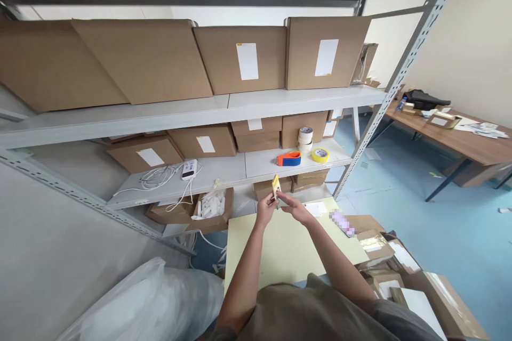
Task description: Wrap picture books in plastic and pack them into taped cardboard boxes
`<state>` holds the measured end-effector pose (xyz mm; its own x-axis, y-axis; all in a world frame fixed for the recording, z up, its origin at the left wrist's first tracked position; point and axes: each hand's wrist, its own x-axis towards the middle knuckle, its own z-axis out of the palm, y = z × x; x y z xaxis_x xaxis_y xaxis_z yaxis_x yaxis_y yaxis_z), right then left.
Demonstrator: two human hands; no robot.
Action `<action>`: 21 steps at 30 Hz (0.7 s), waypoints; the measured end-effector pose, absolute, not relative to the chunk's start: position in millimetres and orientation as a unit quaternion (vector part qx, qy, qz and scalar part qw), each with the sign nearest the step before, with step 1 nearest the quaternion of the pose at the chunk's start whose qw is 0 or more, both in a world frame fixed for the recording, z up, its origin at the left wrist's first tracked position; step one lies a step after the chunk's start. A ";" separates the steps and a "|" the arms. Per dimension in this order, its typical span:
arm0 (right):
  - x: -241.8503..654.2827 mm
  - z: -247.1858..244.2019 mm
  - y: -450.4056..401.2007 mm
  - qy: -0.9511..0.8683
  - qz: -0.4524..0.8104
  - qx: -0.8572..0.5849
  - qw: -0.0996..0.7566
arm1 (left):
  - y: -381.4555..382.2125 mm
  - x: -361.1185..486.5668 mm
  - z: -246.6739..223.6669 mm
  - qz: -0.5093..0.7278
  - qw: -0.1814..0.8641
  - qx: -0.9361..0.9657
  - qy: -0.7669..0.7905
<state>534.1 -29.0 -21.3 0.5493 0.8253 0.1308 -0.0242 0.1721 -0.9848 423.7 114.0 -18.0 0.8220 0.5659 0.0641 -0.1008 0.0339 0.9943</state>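
Note:
My left hand is closed on a small flat yellow-and-white packet, which stands upright above the fingers. Close beside it on the right, my right hand has its fingers stretched out and spread, the tips at the packet's lower part. Whether those fingertips press on it is too small to tell. A bit of green shows between the hands. Both hands are above a pale yellow tabletop. White papers and a blurred purple-patterned object lie to the right.
Ahead, a grey metal shelf bears cardboard boxes. Its lower board holds an orange-blue tape dispenser, yellow tape, white rolls and a power strip. Boxes crowd the right; a plastic bag stands left.

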 end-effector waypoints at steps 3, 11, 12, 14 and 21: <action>540.2 -29.5 -28.5 -0.278 0.215 -0.648 0.676 | 119.8 415.6 -16.9 0.217 0.745 0.606 0.175; 543.9 -48.1 -32.0 -0.211 0.273 -0.625 0.700 | 115.4 397.7 -30.7 0.210 0.761 0.564 0.243; 543.1 -51.7 -33.4 -0.201 0.286 -0.619 0.703 | 113.7 396.1 -33.8 0.215 0.757 0.565 0.250; 542.7 -61.7 -37.0 -0.184 0.313 -0.610 0.704 | 111.0 392.3 -40.9 0.206 0.753 0.571 0.254; 538.4 -138.6 -41.0 -0.111 0.370 -0.649 0.656 | 96.8 383.6 -89.3 0.147 0.763 0.551 0.304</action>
<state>538.4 -41.0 -138.6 0.7022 0.6285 -0.3345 -0.3410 -0.1156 -0.9329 383.6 96.8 -89.3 0.7720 0.5588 -0.3029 0.1115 0.3501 0.9301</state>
